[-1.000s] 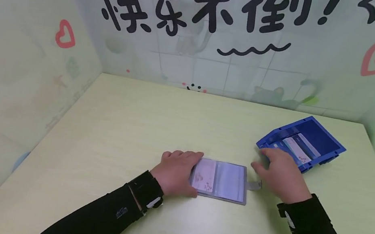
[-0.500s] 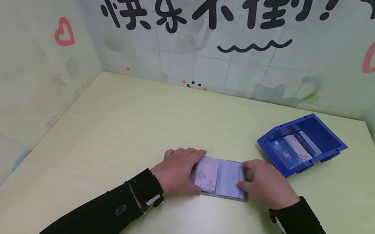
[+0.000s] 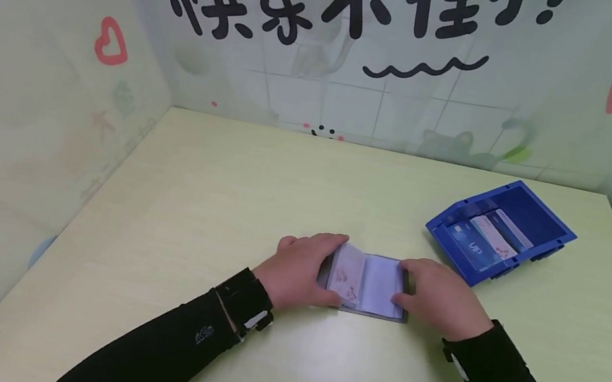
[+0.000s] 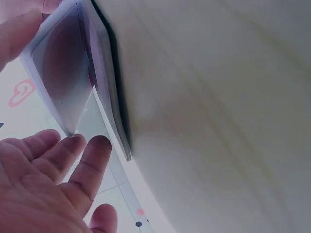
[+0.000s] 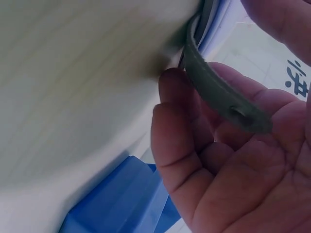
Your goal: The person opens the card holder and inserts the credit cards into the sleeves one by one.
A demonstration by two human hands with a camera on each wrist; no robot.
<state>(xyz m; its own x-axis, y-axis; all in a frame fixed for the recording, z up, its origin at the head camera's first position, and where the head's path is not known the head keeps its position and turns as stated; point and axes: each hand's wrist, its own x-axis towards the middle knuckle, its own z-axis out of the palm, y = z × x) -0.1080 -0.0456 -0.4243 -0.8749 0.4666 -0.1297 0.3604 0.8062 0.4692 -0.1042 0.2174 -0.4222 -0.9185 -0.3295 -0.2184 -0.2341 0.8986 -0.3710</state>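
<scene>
A small card holder (image 3: 383, 286) lies spread on the table with clear sleeves, and a pink flowered card (image 3: 349, 278) sits in its left leaf. My left hand (image 3: 299, 275) holds that leaf between thumb and fingers at its near and far edges. In the left wrist view the clear leaf (image 4: 63, 68) stands tilted away from the leaves beneath, fingertips at its corner. My right hand (image 3: 441, 301) grips the holder's right edge, thumb at the near side. In the right wrist view the holder's dark snap strap (image 5: 216, 90) hangs loose across the curled fingers.
A blue plastic tray (image 3: 543, 212) stands at the back right, beyond my right hand. Several cards lie in it, with a blue VIP card (image 3: 468, 245) at the front. Printed walls (image 3: 321, 96) border the table (image 3: 235, 180) behind and at the sides.
My right hand has moved left from beside the tray to the holder's right edge, uncovering the VIP card. The left leaf with the pink card has tilted up in my left hand.
</scene>
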